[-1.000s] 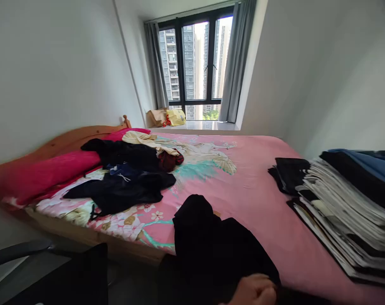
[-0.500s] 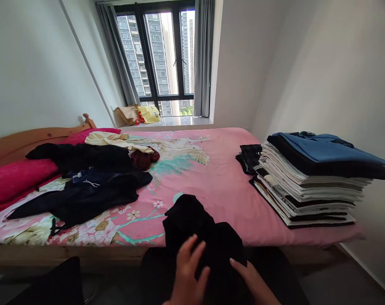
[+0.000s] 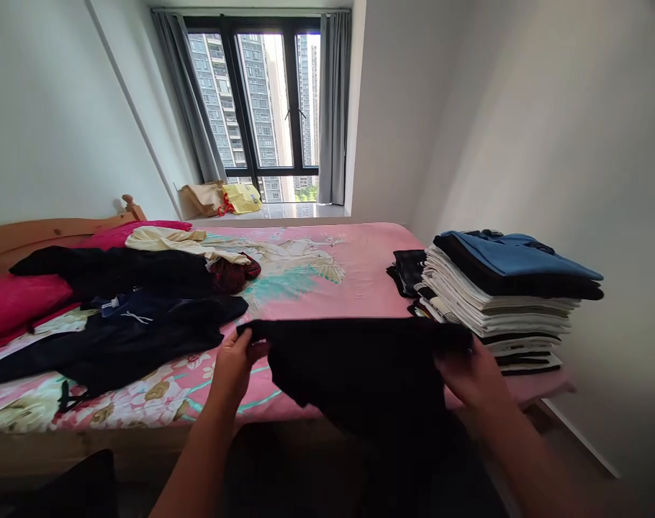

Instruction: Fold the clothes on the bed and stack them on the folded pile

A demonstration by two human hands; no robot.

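Note:
A black garment is stretched taut between my hands, its upper edge nearly straight and its lower part hanging down in front of me. My left hand pinches the left end of that edge between thumb and fingers. At the other end my right hand is closed on the cloth, with its fingers partly hidden in shadow and fabric. What kind of garment it is cannot be made out. Beyond it lies the bed with a pink floral sheet.
To the right stands a tall stack of folded clothes, a blue one on top, beside a smaller dark folded pile. On the left lie a dark hooded top, a black garment, a cream cloth and pink pillows.
The black garment was bunched near my lap, with my left hand's fingers spread over it. Now both hands have moved apart and hold it stretched wide. The view has shifted slightly.

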